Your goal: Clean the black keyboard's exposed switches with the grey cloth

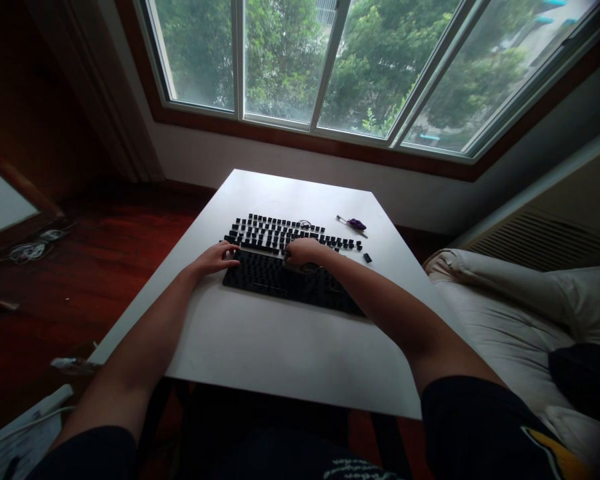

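Observation:
A black keyboard (275,275) without its keycaps lies on the white table. My left hand (216,259) is at its upper left corner, thumb and fingers spread apart and touching the edge. Over the keyboard's upper middle, my right hand (303,253) is closed, its fingers bent down. Something greyish shows under that hand, too dark and small to name. Beyond the keyboard, loose black keycaps (260,230) stand in rows that follow a keyboard layout. My right hand hides some of them, and my right forearm covers the keyboard's right part.
A purple and black tool (356,225) lies at the table's far right, near a separate black piece (367,258). A thin dark wire loop (305,225) sits among the keycaps. A pale sofa (505,313) stands right of the white table (280,347); a window is ahead.

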A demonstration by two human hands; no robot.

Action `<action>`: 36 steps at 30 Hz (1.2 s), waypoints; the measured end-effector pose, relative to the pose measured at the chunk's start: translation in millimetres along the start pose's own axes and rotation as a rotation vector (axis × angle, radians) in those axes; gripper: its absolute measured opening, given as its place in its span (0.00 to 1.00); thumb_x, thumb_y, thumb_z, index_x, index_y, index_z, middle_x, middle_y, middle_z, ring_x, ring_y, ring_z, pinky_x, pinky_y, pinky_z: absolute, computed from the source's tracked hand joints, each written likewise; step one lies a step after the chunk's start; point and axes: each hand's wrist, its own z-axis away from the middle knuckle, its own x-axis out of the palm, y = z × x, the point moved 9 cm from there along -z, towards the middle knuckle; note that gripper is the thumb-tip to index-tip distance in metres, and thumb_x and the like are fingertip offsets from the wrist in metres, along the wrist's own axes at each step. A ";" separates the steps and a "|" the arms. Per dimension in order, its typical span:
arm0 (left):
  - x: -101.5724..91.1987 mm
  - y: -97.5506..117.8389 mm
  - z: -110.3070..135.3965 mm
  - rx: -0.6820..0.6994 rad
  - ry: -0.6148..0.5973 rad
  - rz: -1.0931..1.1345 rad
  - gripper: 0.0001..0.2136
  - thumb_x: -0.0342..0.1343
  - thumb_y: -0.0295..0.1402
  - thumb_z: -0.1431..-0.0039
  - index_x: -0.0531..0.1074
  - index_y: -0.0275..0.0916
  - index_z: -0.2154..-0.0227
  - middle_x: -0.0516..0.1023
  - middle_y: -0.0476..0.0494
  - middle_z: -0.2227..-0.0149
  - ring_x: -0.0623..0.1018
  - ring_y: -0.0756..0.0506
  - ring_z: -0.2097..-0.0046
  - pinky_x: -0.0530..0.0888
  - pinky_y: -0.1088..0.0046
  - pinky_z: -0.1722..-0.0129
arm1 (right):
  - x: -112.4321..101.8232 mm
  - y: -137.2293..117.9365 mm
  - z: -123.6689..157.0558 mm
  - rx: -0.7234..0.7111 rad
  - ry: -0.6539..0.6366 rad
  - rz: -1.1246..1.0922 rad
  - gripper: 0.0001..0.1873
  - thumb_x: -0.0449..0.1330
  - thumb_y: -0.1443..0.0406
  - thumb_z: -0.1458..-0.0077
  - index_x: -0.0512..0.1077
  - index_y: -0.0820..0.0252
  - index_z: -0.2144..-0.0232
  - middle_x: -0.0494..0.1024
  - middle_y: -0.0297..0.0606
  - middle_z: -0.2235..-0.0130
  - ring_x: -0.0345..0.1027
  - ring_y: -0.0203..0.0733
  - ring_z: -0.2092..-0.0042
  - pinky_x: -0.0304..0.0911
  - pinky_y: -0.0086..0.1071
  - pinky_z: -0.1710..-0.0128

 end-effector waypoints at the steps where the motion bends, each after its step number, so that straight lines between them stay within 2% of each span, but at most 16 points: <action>1: -0.6 0.6 0.2 -0.002 0.002 -0.001 0.27 0.62 0.53 0.43 0.76 0.43 0.45 0.72 0.44 0.58 0.71 0.47 0.64 0.72 0.68 0.60 | 3.5 4.0 1.2 0.005 -0.033 0.009 0.21 0.64 0.57 0.44 0.81 0.57 0.50 0.82 0.48 0.49 0.77 0.53 0.50 0.70 0.36 0.56; 5: -2.3 2.7 0.8 -0.016 0.000 0.004 0.28 0.62 0.53 0.43 0.76 0.43 0.45 0.72 0.43 0.58 0.71 0.47 0.64 0.71 0.67 0.60 | 11.2 19.3 6.4 0.049 -0.118 0.026 0.20 0.67 0.57 0.49 0.83 0.58 0.54 0.83 0.49 0.51 0.78 0.54 0.52 0.70 0.36 0.58; 8: -3.3 2.5 1.0 -0.014 0.003 0.011 0.27 0.62 0.53 0.43 0.76 0.42 0.45 0.72 0.43 0.58 0.71 0.47 0.65 0.71 0.67 0.60 | 4.4 21.3 8.0 0.054 -0.036 0.009 0.21 0.65 0.57 0.47 0.82 0.57 0.52 0.83 0.48 0.50 0.77 0.54 0.52 0.68 0.35 0.59; 10: -3.7 0.7 0.9 -0.012 0.003 0.013 0.27 0.61 0.53 0.42 0.76 0.42 0.45 0.72 0.44 0.58 0.71 0.47 0.65 0.72 0.67 0.60 | 0.5 17.5 9.5 0.000 0.028 -0.011 0.21 0.63 0.57 0.45 0.80 0.56 0.50 0.82 0.46 0.50 0.77 0.52 0.51 0.67 0.34 0.60; 12: -4.1 -2.0 0.8 -0.013 0.003 0.007 0.27 0.61 0.52 0.42 0.76 0.42 0.45 0.72 0.44 0.58 0.71 0.47 0.64 0.72 0.67 0.60 | 2.6 15.5 13.0 -0.074 0.036 -0.023 0.21 0.62 0.58 0.45 0.79 0.55 0.49 0.82 0.45 0.50 0.77 0.51 0.51 0.66 0.33 0.60; 16: -5.6 -4.4 1.2 -0.006 0.007 -0.022 0.27 0.61 0.52 0.42 0.75 0.41 0.45 0.73 0.43 0.57 0.72 0.46 0.62 0.72 0.66 0.57 | 17.3 29.6 25.1 -0.148 -0.072 -0.057 0.23 0.62 0.60 0.45 0.77 0.56 0.47 0.82 0.44 0.51 0.76 0.49 0.54 0.64 0.33 0.62; 19: -6.1 -3.5 2.4 -0.005 0.012 -0.031 0.26 0.61 0.51 0.42 0.75 0.42 0.45 0.73 0.43 0.57 0.72 0.45 0.62 0.71 0.66 0.58 | 28.4 49.2 35.1 -0.105 -0.172 -0.045 0.22 0.63 0.63 0.47 0.78 0.57 0.49 0.82 0.46 0.51 0.76 0.51 0.56 0.63 0.34 0.64; 21: -5.5 -2.2 3.3 -0.006 0.014 -0.032 0.26 0.61 0.50 0.42 0.75 0.42 0.45 0.73 0.43 0.57 0.72 0.45 0.62 0.71 0.67 0.58 | 32.2 58.8 40.0 -0.068 -0.189 -0.042 0.21 0.64 0.63 0.49 0.79 0.57 0.51 0.82 0.46 0.52 0.76 0.52 0.57 0.62 0.34 0.65; 26: -3.7 0.1 4.1 -0.013 0.020 -0.018 0.26 0.61 0.50 0.42 0.75 0.41 0.45 0.72 0.44 0.58 0.72 0.46 0.63 0.71 0.67 0.59 | 30.3 69.6 46.6 -0.059 -0.003 -0.102 0.19 0.63 0.60 0.46 0.78 0.54 0.52 0.82 0.43 0.55 0.76 0.51 0.57 0.62 0.34 0.64; 32: -2.9 1.3 3.3 -0.024 0.019 -0.020 0.26 0.61 0.49 0.42 0.75 0.41 0.45 0.72 0.44 0.58 0.71 0.46 0.63 0.71 0.67 0.59 | 50.0 86.6 60.1 -0.032 -0.070 -0.125 0.17 0.63 0.62 0.47 0.77 0.54 0.53 0.82 0.40 0.56 0.75 0.47 0.58 0.59 0.31 0.66; 36: -2.3 2.2 3.7 -0.035 0.017 -0.012 0.26 0.61 0.49 0.42 0.75 0.41 0.45 0.72 0.44 0.57 0.71 0.46 0.64 0.71 0.67 0.60 | 42.1 83.3 69.6 -0.016 0.053 -0.081 0.15 0.63 0.59 0.45 0.77 0.53 0.54 0.81 0.40 0.58 0.75 0.47 0.59 0.57 0.31 0.68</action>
